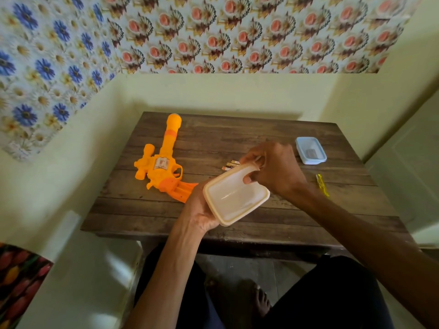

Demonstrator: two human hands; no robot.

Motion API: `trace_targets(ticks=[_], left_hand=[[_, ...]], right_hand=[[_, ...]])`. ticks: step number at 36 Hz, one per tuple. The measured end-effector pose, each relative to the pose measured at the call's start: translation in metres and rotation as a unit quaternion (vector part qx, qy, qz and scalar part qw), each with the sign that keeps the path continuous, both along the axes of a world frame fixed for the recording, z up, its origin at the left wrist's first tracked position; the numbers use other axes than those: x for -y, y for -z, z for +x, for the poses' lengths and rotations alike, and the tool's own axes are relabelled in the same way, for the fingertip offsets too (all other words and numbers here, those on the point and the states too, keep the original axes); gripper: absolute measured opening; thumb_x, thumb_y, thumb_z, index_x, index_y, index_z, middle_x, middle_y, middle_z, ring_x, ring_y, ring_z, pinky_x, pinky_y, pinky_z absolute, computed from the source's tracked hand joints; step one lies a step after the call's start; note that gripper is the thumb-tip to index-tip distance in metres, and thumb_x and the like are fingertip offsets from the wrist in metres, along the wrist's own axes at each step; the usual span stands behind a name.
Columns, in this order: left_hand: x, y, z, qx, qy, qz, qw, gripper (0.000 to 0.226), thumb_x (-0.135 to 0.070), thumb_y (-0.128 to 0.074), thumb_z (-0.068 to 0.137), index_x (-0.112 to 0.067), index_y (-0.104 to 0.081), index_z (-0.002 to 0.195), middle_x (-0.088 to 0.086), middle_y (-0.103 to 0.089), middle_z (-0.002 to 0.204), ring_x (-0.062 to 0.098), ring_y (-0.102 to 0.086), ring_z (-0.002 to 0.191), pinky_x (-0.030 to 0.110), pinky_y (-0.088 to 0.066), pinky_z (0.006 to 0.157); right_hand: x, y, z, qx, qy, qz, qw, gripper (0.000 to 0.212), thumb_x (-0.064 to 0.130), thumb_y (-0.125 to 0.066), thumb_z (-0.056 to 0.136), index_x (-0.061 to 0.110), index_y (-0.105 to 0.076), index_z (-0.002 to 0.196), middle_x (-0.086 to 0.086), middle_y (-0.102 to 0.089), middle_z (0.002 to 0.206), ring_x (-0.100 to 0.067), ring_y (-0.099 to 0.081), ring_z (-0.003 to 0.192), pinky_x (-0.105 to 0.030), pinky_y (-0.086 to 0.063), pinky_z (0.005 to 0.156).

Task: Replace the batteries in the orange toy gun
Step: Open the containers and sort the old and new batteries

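Dark wooden plank table (237, 138) against cream wall (213, 93); floral wallpaper (237, 32) above; pale floor (78, 269).

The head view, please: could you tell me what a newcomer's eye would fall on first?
The bright orange toy gun lies on the left of the wooden table. At the centre, the left hand and right hand hold a cream plastic box tilted above the table, with batteries lying behind it.

Soft, even light; wide-angle view.
Edges bow and smear, worst on the wallpaper (59, 55) at upper left; pale glare patches on the wall (111, 264) at lower left.
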State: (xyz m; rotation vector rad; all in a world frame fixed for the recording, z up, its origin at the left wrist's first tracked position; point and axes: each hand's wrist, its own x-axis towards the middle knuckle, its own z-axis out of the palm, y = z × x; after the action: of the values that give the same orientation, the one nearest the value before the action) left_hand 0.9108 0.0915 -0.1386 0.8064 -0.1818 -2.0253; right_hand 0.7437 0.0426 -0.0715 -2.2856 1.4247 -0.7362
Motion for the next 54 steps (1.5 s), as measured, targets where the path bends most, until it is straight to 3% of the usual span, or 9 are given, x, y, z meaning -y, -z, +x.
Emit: trace_targets(ticks=[5,10,18,24,26,29,33,48,54], left_hand=[[0.004,0.0,-0.001,-0.028,-0.066,-0.029,0.997,0.024,-0.014,-0.057,0.081,0.001,-0.075,0.078,0.016,-0.073,0.075,0.032,-0.072,0.068,0.039,-0.061,0.058],[0.014,-0.004,-0.003,-0.003,-0.13,-0.091,0.987,0.026,-0.017,-0.049,0.094,-0.009,-0.073,0.095,0.015,-0.074,0.087,0.031,-0.072,0.076,0.041,-0.06,0.069],[0.02,-0.005,-0.008,0.043,-0.155,-0.163,0.973,0.025,-0.02,-0.057,0.085,-0.016,-0.077,0.099,0.014,-0.069,0.114,0.03,-0.069,0.095,0.044,-0.059,0.071],[0.025,-0.013,-0.001,0.041,-0.147,-0.169,0.974,0.031,-0.024,-0.053,0.09,-0.013,-0.069,0.114,0.012,-0.073,0.105,0.028,-0.071,0.089,0.04,-0.06,0.071],[0.026,-0.017,-0.001,0.036,-0.133,-0.173,0.975,0.035,-0.025,-0.045,0.098,-0.012,-0.077,0.099,0.01,-0.075,0.096,0.025,-0.072,0.083,0.037,-0.06,0.069],[0.026,-0.015,-0.004,0.05,-0.121,-0.179,0.975,0.046,-0.026,-0.039,0.101,-0.015,-0.081,0.085,0.008,-0.075,0.09,0.023,-0.072,0.079,0.035,-0.059,0.071],[0.027,-0.007,-0.004,0.059,-0.148,-0.15,0.976,0.038,-0.024,-0.051,0.093,-0.011,-0.062,0.127,0.015,-0.068,0.116,0.031,-0.066,0.098,0.042,-0.058,0.08],[0.024,-0.001,-0.011,0.084,-0.16,-0.199,0.963,0.026,-0.025,-0.055,0.084,-0.02,-0.08,0.089,0.01,-0.074,0.102,0.026,-0.071,0.09,0.037,-0.06,0.069],[0.023,-0.005,-0.01,0.079,-0.175,-0.217,0.957,0.027,-0.02,-0.053,0.089,-0.018,-0.08,0.085,0.005,-0.075,0.096,0.022,-0.072,0.088,0.037,-0.06,0.074]], right_hand=[[0.002,0.0,0.001,0.004,0.038,0.048,0.998,0.047,0.028,-0.086,0.068,0.022,-0.067,0.11,0.009,-0.066,0.094,-0.006,-0.061,0.081,-0.018,-0.048,0.068],[0.002,0.008,-0.002,0.096,0.122,0.18,0.971,0.02,0.025,-0.084,0.07,0.018,-0.067,0.08,-0.001,-0.071,0.077,-0.014,-0.071,0.062,-0.036,-0.062,0.063],[0.013,0.016,-0.001,0.155,0.23,0.085,0.957,0.035,-0.003,-0.077,0.065,0.019,-0.055,0.048,0.006,-0.057,0.052,-0.007,-0.055,0.048,-0.021,-0.045,0.047],[0.023,0.012,-0.01,0.316,0.153,0.29,0.89,0.014,0.0,-0.063,0.087,0.013,-0.065,0.081,-0.002,-0.066,0.076,-0.014,-0.062,0.07,-0.027,-0.054,0.061],[0.023,0.008,-0.01,0.346,0.093,0.341,0.869,0.011,0.001,-0.062,0.088,0.01,-0.067,0.084,-0.002,-0.071,0.076,-0.013,-0.068,0.072,-0.027,-0.057,0.063],[0.026,0.014,-0.008,0.306,0.083,0.319,0.893,0.012,0.009,-0.078,0.077,0.006,-0.071,0.087,-0.006,-0.075,0.084,-0.02,-0.073,0.083,-0.033,-0.06,0.073],[0.028,0.02,-0.006,0.276,0.119,0.315,0.9,0.021,0.009,-0.083,0.069,0.005,-0.072,0.086,-0.01,-0.074,0.089,-0.024,-0.072,0.089,-0.043,-0.059,0.08],[0.024,0.031,-0.005,0.275,0.203,0.245,0.907,0.024,0.011,-0.089,0.058,0.01,-0.071,0.075,-0.004,-0.073,0.078,-0.018,-0.072,0.076,-0.039,-0.062,0.067],[0.019,0.026,-0.006,0.267,0.197,0.207,0.92,0.023,0.012,-0.088,0.062,0.013,-0.07,0.076,0.0,-0.072,0.076,-0.01,-0.07,0.068,-0.02,-0.053,0.051]])
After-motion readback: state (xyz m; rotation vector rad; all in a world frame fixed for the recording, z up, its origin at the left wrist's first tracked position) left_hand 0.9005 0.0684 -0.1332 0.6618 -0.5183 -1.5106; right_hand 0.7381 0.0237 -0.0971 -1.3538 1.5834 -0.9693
